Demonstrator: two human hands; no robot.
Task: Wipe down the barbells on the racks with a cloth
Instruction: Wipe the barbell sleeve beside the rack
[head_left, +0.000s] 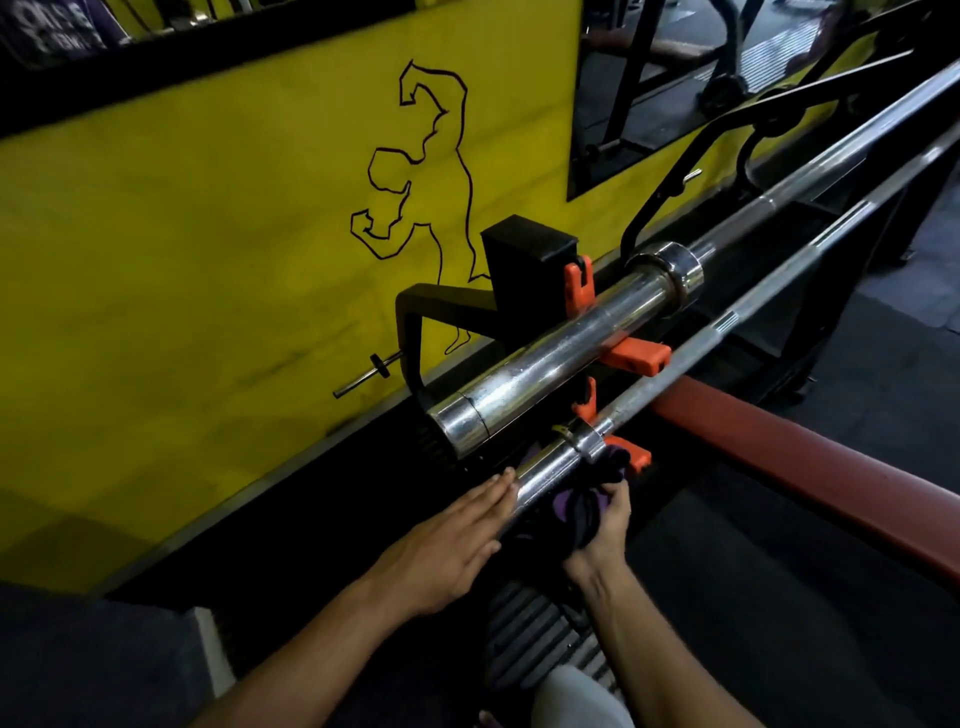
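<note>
Two barbells lay on orange hooks before a yellow wall; the left hand rested flat, fingers straight, against the lower barbell sleeve; the right hand gripped a dark purple cloth under it; the upper barbell lay untouched; a red pad ran alongside.

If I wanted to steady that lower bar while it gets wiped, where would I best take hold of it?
Grip the smooth sleeve end of the lower barbell, coming from above on the wall side, where the left hand already rests flat. The sleeve is round, bare and sticks out past the orange hooks. The right hand holds the dark cloth underneath, so that side is taken.
</note>
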